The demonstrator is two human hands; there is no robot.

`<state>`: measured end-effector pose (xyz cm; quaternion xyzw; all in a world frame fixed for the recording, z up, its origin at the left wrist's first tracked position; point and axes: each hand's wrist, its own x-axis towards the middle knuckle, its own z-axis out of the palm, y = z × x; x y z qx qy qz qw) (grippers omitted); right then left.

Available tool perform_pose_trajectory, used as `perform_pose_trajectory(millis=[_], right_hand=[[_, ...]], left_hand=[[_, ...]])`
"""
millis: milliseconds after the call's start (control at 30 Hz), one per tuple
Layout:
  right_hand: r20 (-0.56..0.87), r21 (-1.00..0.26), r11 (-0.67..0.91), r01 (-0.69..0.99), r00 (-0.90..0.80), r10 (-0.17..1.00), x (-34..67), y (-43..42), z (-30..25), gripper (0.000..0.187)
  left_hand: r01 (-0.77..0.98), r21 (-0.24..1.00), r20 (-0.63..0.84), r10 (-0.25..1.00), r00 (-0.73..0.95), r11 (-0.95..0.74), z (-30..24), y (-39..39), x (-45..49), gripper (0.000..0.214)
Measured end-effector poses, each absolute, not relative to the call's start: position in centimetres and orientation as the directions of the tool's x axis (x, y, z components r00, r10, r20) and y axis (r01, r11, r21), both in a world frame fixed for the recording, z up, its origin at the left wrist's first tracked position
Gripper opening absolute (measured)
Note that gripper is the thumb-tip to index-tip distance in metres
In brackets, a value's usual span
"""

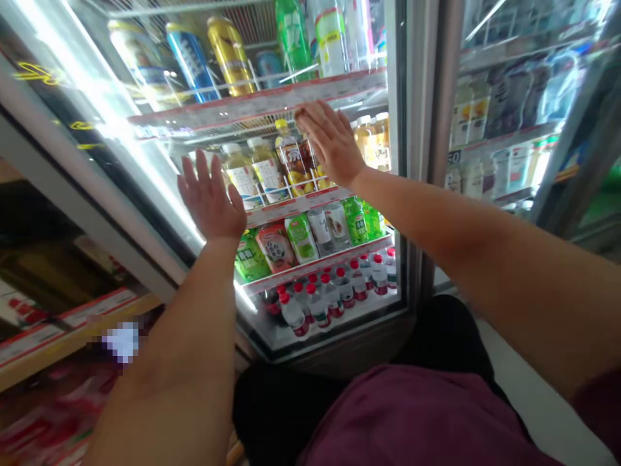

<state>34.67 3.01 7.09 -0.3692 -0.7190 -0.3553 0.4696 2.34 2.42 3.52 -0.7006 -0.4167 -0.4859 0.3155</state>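
My left hand is raised with its fingers spread, in front of the left end of the middle shelf, holding nothing. Close to its right are pale-yellow drink bottles with white caps. Higher up, my right hand reaches out flat, fingers extended and nothing in its grasp. It partly covers a dark drink bottle beside a yellow-capped tea bottle. Both hands are before a lit drinks fridge. Whether either palm touches glass or a bottle, I cannot tell.
Beer cans and a green bottle stand on the upper shelf. Lower down are green drink bottles and several red-capped water bottles. Another drinks cabinet is at right, goods shelves at left. My knees are close to the fridge.
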Motion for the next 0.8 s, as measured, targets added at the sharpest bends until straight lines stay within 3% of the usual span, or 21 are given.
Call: perform_pose_trajectory(millis=[67, 133, 300, 467, 667, 800], right_hand=[[0.875, 0.262, 0.511, 0.819, -0.425, 0.232, 35.0, 2.8, 6.9, 0.063], [0.856, 0.278, 0.520, 0.808, -0.454, 0.248, 35.4, 2.7, 7.3, 0.064], [0.967, -0.073, 0.401, 0.913, -0.035, 0.253, 35.5, 3.0, 8.8, 0.075], [0.899, 0.148, 0.500, 0.853, -0.326, 0.291, 36.0, 3.1, 8.0, 0.070], [0.964, 0.020, 0.449, 0.893, -0.137, 0.229, 36.1, 4.5, 9.0, 0.073], [0.934, 0.104, 0.505, 0.857, -0.259, 0.248, 35.8, 3.8, 7.7, 0.070]], left_hand=[[0.889, -0.034, 0.948, 0.266, 0.173, -0.457, 3.5, 2.3, 2.4, 0.071], [0.891, -0.051, 0.951, 0.249, 0.181, -0.451, 3.4, 2.0, 2.6, 0.067], [0.895, -0.071, 0.947, 0.252, 0.199, -0.440, 3.3, 1.5, 2.8, 0.066], [0.904, -0.087, 0.949, 0.242, 0.203, -0.419, 3.2, 1.7, 2.7, 0.067], [0.905, -0.109, 0.949, 0.227, 0.217, -0.411, 3.1, 1.9, 2.6, 0.065], [0.894, -0.081, 0.941, 0.261, 0.214, -0.440, 3.2, 1.6, 2.7, 0.068]])
